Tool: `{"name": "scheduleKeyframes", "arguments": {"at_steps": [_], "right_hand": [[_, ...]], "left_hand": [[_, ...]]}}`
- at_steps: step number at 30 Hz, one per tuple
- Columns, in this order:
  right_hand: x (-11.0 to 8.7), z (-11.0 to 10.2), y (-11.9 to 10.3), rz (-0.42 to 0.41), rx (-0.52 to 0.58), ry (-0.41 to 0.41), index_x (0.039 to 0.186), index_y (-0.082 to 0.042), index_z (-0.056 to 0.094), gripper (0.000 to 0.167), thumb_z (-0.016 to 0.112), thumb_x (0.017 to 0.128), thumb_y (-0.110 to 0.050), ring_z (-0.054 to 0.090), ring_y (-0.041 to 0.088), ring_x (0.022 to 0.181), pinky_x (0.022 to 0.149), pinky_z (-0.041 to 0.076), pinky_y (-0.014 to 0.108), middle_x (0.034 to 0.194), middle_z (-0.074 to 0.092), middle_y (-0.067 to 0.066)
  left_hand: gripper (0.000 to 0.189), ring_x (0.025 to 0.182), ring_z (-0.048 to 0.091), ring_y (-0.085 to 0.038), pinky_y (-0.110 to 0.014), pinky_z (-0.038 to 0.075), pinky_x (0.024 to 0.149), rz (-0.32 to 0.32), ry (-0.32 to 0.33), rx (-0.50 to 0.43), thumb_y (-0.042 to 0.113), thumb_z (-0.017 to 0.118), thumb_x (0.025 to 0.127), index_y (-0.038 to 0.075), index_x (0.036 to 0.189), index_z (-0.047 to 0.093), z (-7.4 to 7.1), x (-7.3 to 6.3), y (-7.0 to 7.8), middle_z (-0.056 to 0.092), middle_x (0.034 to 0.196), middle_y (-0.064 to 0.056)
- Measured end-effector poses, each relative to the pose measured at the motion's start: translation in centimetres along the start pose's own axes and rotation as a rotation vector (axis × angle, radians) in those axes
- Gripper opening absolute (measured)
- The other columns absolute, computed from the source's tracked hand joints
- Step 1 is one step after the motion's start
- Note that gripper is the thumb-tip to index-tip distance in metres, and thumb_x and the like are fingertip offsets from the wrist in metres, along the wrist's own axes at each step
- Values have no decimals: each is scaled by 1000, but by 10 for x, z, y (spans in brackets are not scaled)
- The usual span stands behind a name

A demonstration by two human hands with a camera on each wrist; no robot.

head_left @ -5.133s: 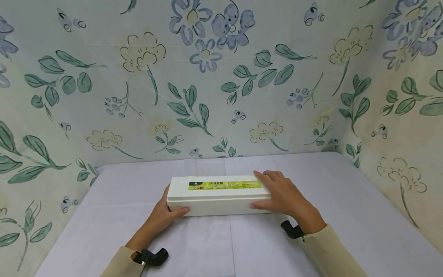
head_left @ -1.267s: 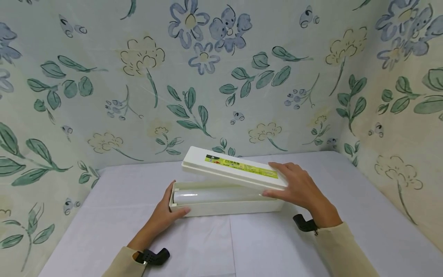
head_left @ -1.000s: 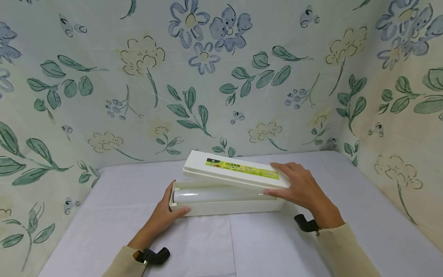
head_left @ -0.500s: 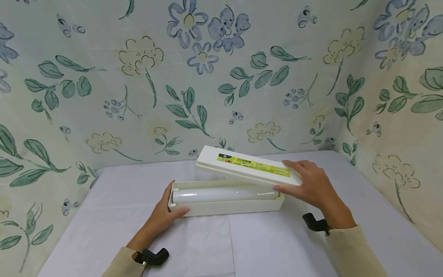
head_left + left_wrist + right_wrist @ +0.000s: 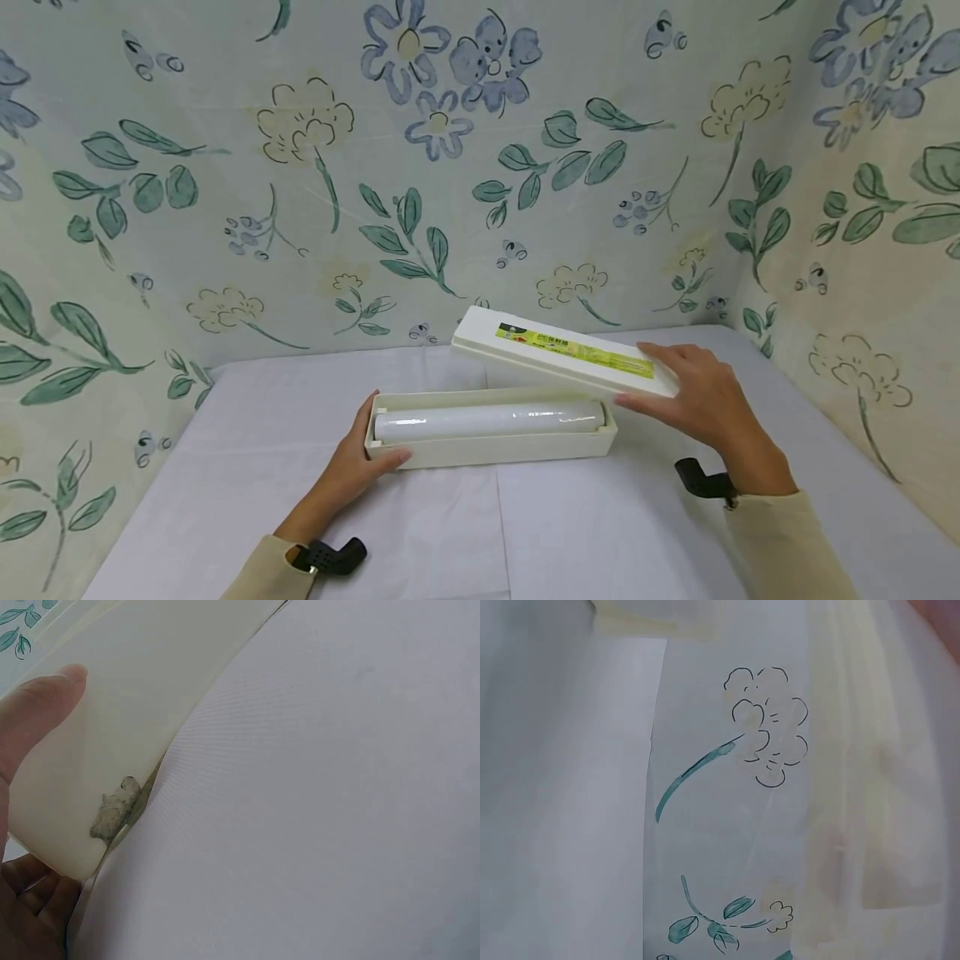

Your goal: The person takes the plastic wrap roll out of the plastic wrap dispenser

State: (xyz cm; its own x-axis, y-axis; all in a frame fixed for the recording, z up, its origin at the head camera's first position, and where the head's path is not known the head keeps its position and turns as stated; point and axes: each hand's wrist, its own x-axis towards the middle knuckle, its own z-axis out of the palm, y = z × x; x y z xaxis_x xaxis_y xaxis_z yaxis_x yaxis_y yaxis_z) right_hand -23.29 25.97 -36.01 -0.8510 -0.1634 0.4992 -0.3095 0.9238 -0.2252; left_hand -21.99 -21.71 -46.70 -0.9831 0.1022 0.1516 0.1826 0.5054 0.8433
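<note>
White tablecloth [image 5: 570, 521] before flowered backdrop [image 5: 465, 175]

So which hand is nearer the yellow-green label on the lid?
The right. The right hand grips the lid at its right end, close beside the yellow-green label; the left hand holds the left end of the white cling-film box, farther away.
</note>
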Motion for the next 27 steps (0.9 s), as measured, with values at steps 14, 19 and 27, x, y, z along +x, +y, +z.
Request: {"name": "scheduleKeyframes", "arguments": {"at_steps": [14, 19, 27], "right_hand": [[-3, -8, 16, 79, -11, 5, 136, -15, 56, 90, 72, 68, -71, 49, 40, 97, 69, 39, 58, 120, 56, 25], [-3, -10, 22, 123, -14, -12, 137, -14, 56, 92, 70, 67, -73, 48, 43, 98, 68, 39, 60, 122, 55, 27], [-3, -11, 33, 196, -31, -38, 139, -15, 54, 96, 66, 66, -78, 47, 42, 96, 64, 40, 59, 122, 54, 27]], "left_hand": [[108, 126, 45, -29, -57, 34, 103, 7, 5, 7, 43, 80, 77, 26, 155, 8, -1, -1, 0, 37, 149, -7], [108, 126, 45, -29, -57, 34, 103, 5, 1, 10, 43, 79, 77, 26, 155, 8, -1, 0, 0, 37, 149, -7], [108, 126, 45, -29, -57, 35, 103, 0, -2, 5, 42, 80, 77, 27, 155, 8, -2, 0, 0, 38, 148, -7]]}}
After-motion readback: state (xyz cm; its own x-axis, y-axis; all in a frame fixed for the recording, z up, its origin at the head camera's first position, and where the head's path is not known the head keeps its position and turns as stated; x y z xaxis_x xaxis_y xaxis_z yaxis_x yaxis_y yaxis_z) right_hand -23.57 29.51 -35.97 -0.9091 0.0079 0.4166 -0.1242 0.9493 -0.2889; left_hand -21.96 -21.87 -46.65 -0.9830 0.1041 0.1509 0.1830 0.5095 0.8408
